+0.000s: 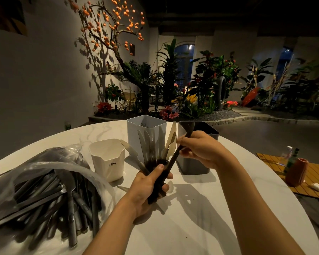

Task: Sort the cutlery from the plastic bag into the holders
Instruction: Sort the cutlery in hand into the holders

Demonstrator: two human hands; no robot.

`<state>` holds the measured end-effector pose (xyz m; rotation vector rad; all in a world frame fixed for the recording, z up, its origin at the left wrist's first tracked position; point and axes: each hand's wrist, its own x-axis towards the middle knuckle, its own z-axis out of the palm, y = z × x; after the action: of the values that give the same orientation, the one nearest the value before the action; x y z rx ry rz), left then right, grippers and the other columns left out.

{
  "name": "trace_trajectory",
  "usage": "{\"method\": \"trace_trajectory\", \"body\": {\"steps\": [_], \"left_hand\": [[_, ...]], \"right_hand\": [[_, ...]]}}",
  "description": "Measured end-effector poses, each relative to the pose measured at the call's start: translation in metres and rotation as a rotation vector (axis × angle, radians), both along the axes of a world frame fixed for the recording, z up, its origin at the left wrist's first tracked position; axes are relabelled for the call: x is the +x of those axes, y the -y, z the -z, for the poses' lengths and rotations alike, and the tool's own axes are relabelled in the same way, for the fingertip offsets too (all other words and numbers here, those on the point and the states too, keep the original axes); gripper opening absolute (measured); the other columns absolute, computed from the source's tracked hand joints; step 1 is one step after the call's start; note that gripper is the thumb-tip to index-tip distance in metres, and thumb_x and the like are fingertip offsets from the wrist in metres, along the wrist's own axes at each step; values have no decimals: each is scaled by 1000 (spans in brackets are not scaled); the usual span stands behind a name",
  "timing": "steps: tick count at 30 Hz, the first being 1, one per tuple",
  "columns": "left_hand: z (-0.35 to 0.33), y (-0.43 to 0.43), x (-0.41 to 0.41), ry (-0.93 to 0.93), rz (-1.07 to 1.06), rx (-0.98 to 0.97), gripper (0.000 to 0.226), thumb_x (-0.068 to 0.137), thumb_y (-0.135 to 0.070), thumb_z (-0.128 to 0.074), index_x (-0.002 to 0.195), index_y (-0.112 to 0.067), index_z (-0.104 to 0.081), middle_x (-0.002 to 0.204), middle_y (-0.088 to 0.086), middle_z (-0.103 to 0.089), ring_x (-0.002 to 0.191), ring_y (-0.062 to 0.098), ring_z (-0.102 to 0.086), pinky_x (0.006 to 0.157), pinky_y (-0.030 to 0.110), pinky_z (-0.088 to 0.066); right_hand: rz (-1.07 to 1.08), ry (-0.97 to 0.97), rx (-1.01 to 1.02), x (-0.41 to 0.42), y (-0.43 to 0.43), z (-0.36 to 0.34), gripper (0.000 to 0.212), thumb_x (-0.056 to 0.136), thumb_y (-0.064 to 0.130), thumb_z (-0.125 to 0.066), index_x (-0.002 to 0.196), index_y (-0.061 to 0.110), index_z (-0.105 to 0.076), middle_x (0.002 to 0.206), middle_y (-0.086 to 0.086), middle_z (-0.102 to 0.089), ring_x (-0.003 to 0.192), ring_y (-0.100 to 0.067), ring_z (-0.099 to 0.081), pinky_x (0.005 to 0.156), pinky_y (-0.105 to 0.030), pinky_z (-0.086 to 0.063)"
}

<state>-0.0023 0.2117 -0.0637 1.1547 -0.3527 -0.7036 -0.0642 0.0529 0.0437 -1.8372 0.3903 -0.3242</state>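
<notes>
Several knives [151, 146] fanned in left hand [147, 183], right hand [197, 148] on one.

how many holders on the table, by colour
cream holder: 1
pale grey holder: 1
dark grey holder: 1
total: 3
</notes>
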Motion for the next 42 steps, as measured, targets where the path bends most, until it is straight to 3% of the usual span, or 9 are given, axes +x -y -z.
{"method": "trace_trajectory", "body": {"steps": [8, 15, 18, 21, 24, 29, 35, 38, 42], "left_hand": [[4, -2, 4, 0, -2, -25, 29, 100, -29, -60, 88, -8, -76, 87, 15, -63, 54, 16, -51, 56, 27, -44], [2, 0, 2, -16, -9, -35, 26, 101, -28, -57, 102, -4, -69, 83, 12, -65, 53, 15, -48, 55, 26, -44], [0, 0, 0, -22, -17, -22, 26, 103, -27, -56, 107, -4, -67, 81, 10, -67, 51, 14, -49, 55, 26, -43], [-1, 0, 0, -22, -13, -8, 27, 103, -27, -55, 113, -4, -65, 82, 10, -67, 52, 14, -49, 56, 26, -43], [-1, 0, 0, -23, -15, -4, 28, 103, -28, -56, 114, -3, -65, 83, 10, -67, 52, 14, -48, 59, 28, -43], [1, 0, 2, 4, -7, -8, 26, 102, -26, -58, 110, -3, -65, 83, 8, -67, 52, 13, -47, 57, 26, -43], [4, -2, 3, 22, 13, 8, 20, 97, -24, -64, 98, -4, -68, 84, 9, -65, 53, 12, -50, 55, 25, -45], [3, -4, 3, 20, 22, -14, 23, 88, -27, -68, 96, -5, -70, 84, 11, -64, 54, 13, -50, 54, 25, -46], [2, -4, 3, 22, 30, -17, 25, 97, -18, -62, 116, -3, -66, 84, 8, -70, 55, 13, -52, 55, 26, -47]], "right_hand": [[443, 621, -22, -11, 21, -18, 17, 102, 11, -54, 117, 7, -47, 104, -12, -59, 80, -16, -64, 71, -26, -56], [668, 827, -222, -11, 22, -20, 11, 107, 15, -43, 116, 20, -38, 94, 8, -54, 82, -8, -61, 66, -10, -52], [668, 677, -347, -6, 27, -12, 9, 108, 18, -40, 115, 22, -38, 94, 2, -54, 85, -16, -59, 66, -24, -55], [638, 241, -609, -1, 31, 0, 19, 107, 25, -40, 119, 13, -47, 106, -11, -57, 106, -36, -52, 82, -53, -52], [605, -65, -720, 0, 28, 8, 30, 106, 28, -39, 128, 9, -47, 133, -18, -47, 125, -39, -35, 92, -53, -40], [676, -65, -744, 0, 25, 11, 35, 101, 23, -51, 134, 15, -43, 140, -18, -36, 129, -39, -30, 94, -50, -42], [558, 190, -729, 1, 19, 5, 15, 96, 27, -63, 100, 12, -62, 99, -9, -64, 93, -26, -61, 75, -36, -51], [185, -149, -517, 1, 2, 1, 43, 90, 47, -69, 79, 7, -63, 70, -5, -60, 65, -19, -57, 56, -32, -47], [-81, -315, -314, 5, -16, 13, 39, 90, 47, -69, 91, 8, -71, 67, -1, -55, 51, -8, -41, 41, -17, -32]]}}
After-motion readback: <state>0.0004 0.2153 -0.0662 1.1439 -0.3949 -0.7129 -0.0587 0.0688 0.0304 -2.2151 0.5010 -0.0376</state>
